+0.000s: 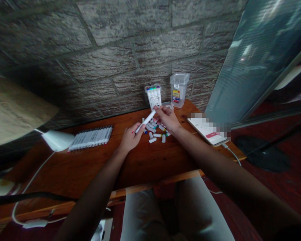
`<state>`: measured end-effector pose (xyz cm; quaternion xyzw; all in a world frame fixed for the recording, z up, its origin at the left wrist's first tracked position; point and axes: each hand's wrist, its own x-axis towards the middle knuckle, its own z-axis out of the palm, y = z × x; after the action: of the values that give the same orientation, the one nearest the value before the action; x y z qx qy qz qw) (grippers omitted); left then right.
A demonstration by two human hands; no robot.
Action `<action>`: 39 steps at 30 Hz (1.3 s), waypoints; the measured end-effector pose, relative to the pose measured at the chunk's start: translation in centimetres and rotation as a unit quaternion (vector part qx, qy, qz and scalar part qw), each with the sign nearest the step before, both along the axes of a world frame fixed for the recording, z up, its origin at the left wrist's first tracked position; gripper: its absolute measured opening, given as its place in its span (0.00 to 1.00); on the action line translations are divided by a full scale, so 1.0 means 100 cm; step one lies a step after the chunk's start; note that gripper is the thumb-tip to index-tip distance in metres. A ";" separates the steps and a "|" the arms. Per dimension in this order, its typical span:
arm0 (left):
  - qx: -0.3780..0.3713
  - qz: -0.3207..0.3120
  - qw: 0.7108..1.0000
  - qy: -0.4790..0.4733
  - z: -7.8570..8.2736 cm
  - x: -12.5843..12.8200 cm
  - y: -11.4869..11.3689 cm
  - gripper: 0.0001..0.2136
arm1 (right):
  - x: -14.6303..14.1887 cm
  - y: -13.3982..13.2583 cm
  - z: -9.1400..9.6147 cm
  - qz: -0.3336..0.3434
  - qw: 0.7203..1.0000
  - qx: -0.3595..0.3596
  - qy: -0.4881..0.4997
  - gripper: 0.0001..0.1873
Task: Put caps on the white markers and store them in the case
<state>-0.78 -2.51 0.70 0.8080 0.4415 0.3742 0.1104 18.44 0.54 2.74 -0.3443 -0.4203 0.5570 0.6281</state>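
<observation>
A white marker slants up to the right between my two hands, above the table. My left hand is closed around its lower end. At the upper end, the fingers of my right hand pinch the marker near its tip. Below my hands lies a scattered heap of loose marker caps in several colours, partly hidden by the fingers. Just behind, a clear case holds white markers standing upright with coloured ends.
On the left, a row of white markers lies side by side near a white lamp base. A lidded clear plastic box stands at the back by the stone wall. A tablet with a cable rests at the right edge.
</observation>
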 end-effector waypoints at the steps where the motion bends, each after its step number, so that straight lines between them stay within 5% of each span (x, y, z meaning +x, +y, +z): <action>1: 0.000 0.004 1.000 0.003 0.001 0.000 -0.001 0.15 | 0.000 0.000 0.000 0.003 1.000 -0.002 0.001 0.17; 24: 0.044 0.012 0.999 -0.021 -0.003 -0.003 0.005 0.07 | 0.002 0.004 -0.005 -0.010 0.999 -0.029 -0.014 0.23; 39: 0.012 -0.025 1.000 -0.007 0.001 -0.003 0.002 0.11 | -0.003 -0.006 -0.005 0.152 0.987 0.010 0.060 0.19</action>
<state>-1.05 -2.35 0.81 0.8175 0.4154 0.3826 0.1130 18.18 -0.04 2.25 -0.2363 -0.4348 0.6615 0.5635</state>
